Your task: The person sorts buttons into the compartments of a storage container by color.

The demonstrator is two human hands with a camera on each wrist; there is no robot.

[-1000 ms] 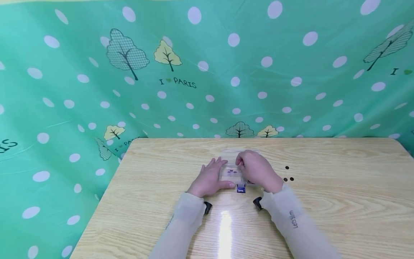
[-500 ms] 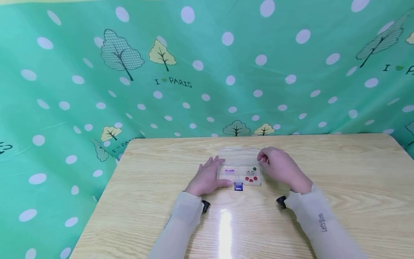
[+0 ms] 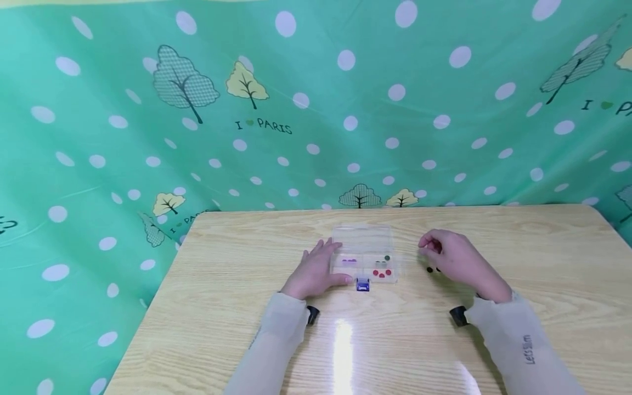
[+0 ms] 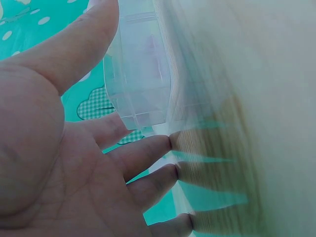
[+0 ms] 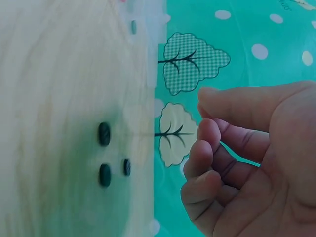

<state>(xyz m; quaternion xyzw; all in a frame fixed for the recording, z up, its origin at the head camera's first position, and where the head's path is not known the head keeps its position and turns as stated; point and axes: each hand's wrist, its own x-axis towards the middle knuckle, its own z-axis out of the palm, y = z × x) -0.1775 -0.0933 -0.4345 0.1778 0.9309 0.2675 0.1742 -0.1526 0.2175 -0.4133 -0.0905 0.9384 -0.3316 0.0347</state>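
A clear plastic compartment box [image 3: 392,269] lies with its clear lid [image 3: 362,240] folded back. My left hand [image 3: 312,271] rests at its left end, fingers spread, thumb along the front edge and index finger by the lid; in the left wrist view, the box's end wall [image 4: 140,74] shows between thumb and index finger. To the right, my right hand [image 3: 456,260] hovers with loosely curled fingers, thumb tip near the index finger, no piece visible between them. Small black discs [image 3: 429,270] lie beneath it; the right wrist view shows three, one [image 5: 103,134] nearest the box.
Inside the box are purple pieces [image 3: 349,261], several red discs [image 3: 382,275] and a green disc [image 3: 387,258]. A blue latch [image 3: 362,285] sticks out at its front. Behind the wooden table [image 3: 237,263] hangs a green dotted cloth [image 3: 316,120].
My right hand has moved from over the box to the right, above the black discs, uncovering the red and green discs. The left hand has stayed at the box's left end.
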